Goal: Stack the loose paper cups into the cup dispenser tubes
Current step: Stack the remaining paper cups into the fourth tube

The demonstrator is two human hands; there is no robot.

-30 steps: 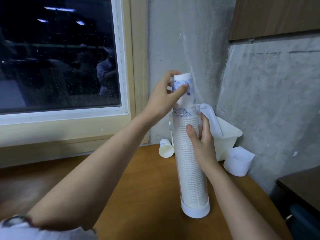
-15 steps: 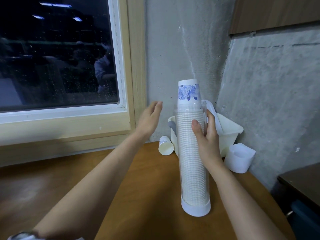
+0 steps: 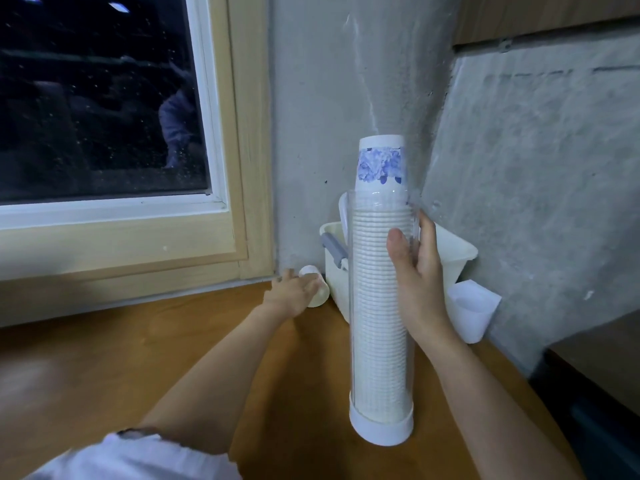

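A clear cup dispenser tube (image 3: 381, 341) stands upright on the wooden table in its white base, packed with stacked white paper cups. The top cup (image 3: 381, 164), printed with blue flowers, sticks out above the tube's rim. My right hand (image 3: 417, 271) grips the tube near its top, thumb in front and fingers behind. A loose white paper cup (image 3: 318, 292) lies on its side by the wall, left of the tube. My left hand (image 3: 292, 292), blurred, is at that cup with thumb and fingers around it.
A white plastic bin (image 3: 453, 251) with a grey handle stands behind the tube in the corner. A translucent white container (image 3: 471, 310) sits to its right against the concrete wall. A window sill runs along the left. A dark surface lies lower right.
My left hand let go of the flowered top cup, which now sits seated in the stack, and dropped down to the loose cup by the wall. My right hand stayed on the tube.
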